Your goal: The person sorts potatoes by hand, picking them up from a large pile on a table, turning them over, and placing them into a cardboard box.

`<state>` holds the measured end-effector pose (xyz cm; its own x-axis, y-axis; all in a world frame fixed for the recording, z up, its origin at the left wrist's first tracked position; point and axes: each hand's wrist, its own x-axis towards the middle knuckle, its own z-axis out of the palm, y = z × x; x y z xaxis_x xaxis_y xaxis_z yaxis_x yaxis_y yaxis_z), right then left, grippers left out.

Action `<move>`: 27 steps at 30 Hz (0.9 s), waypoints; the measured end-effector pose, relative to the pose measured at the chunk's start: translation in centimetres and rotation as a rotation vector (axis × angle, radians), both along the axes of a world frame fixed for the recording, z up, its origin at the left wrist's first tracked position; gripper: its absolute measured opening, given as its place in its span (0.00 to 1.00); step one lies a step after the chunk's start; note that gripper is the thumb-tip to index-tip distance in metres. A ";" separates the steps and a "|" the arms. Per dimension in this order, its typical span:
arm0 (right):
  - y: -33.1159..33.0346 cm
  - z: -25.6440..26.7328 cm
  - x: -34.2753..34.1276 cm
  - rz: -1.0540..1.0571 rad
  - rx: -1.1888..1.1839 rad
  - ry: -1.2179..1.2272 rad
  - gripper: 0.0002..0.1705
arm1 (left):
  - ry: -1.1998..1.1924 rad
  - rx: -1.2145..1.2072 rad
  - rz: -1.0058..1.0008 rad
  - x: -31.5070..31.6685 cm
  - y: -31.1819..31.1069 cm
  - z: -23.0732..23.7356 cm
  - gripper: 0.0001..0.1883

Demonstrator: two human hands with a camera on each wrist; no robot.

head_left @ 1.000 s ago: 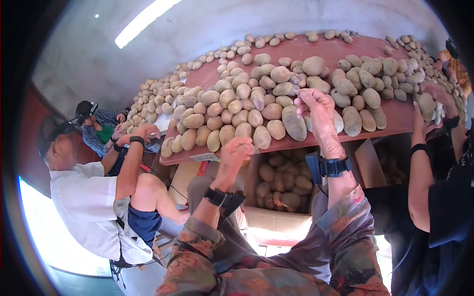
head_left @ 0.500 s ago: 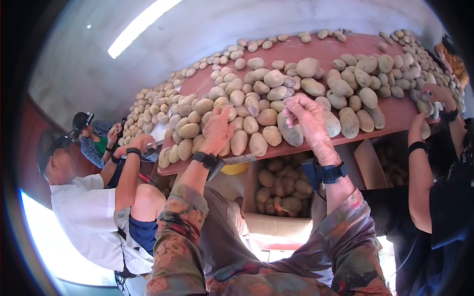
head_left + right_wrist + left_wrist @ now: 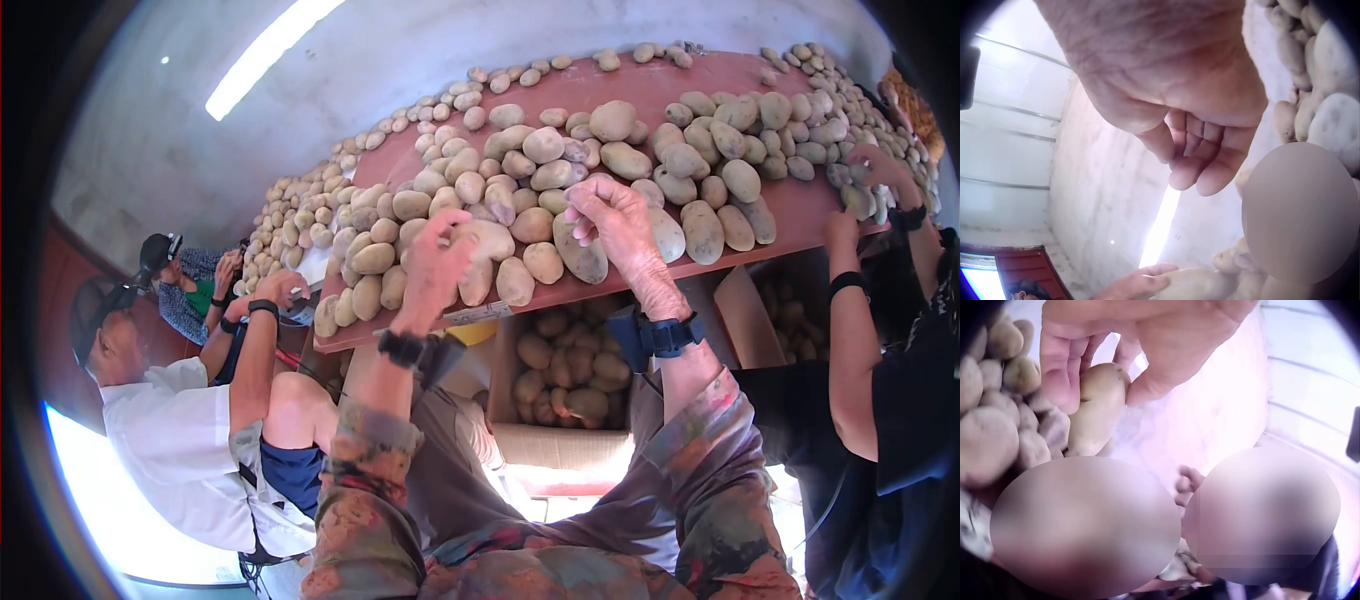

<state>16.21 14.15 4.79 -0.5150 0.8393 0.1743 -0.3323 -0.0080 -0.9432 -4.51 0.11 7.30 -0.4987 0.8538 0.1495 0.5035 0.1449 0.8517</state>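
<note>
In the head view my left hand [image 3: 436,268] is over the front of the potato pile, holding a pale, smooth potato [image 3: 487,240]. The left wrist view shows thumb and fingers pinching that potato [image 3: 1099,407] from both sides. My right hand [image 3: 615,225] hovers over the front part of the pile, fingers loosely curled and nothing between them. Below it lie a large, long potato [image 3: 580,250] and a pale one [image 3: 667,236]. In the right wrist view, thumb and fingertips of my right hand [image 3: 1191,140] come close together.
Many potatoes spread over a reddish table [image 3: 600,296]. Under its front edge is a cardboard box [image 3: 560,447] full of potatoes, with another box [image 3: 748,318] to the right. A person in a white shirt [image 3: 205,425] sits left; a person in black [image 3: 850,400] handles potatoes at right.
My left hand reached forward from the table's front edge into the pile and now lifts a potato from it. My right hand stayed above the pile, shifting slightly left.
</note>
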 end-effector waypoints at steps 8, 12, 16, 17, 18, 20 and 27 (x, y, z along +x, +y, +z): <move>-0.7 0.3 -0.1 -0.015 -0.003 -0.043 0.09 | -1.032 -0.227 -0.206 9.4 -6.5 -7.6 0.15; -0.5 0.1 0.1 -0.031 0.044 -0.082 0.09 | -1.145 -0.279 -0.046 11.4 -6.5 -11.3 0.16; -0.4 0.1 0.3 -0.043 0.051 -0.107 0.09 | -1.263 -0.032 -0.051 12.0 -5.7 -12.4 0.15; -0.3 0.2 0.4 -0.043 0.052 -0.104 0.09 | -1.260 -0.032 -0.052 11.9 -5.6 -12.2 0.15; -0.3 0.1 0.4 -0.036 0.047 -0.096 0.09 | -1.192 -0.113 -0.137 12.0 -5.7 -11.3 0.14; -0.3 0.0 0.4 -0.024 0.040 -0.086 0.09 | -1.121 -0.192 -0.216 11.6 -5.8 -10.5 0.14; -0.4 -0.2 0.2 -0.007 0.065 -0.115 0.09 | -0.530 -0.063 -0.317 7.0 -6.4 -9.1 0.10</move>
<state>16.42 13.75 4.57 -0.5290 0.8318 0.1685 -0.2215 0.0563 -0.9735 2.49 -6.34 -1.85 -0.2117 0.9717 -0.1047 0.0415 0.1160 0.9924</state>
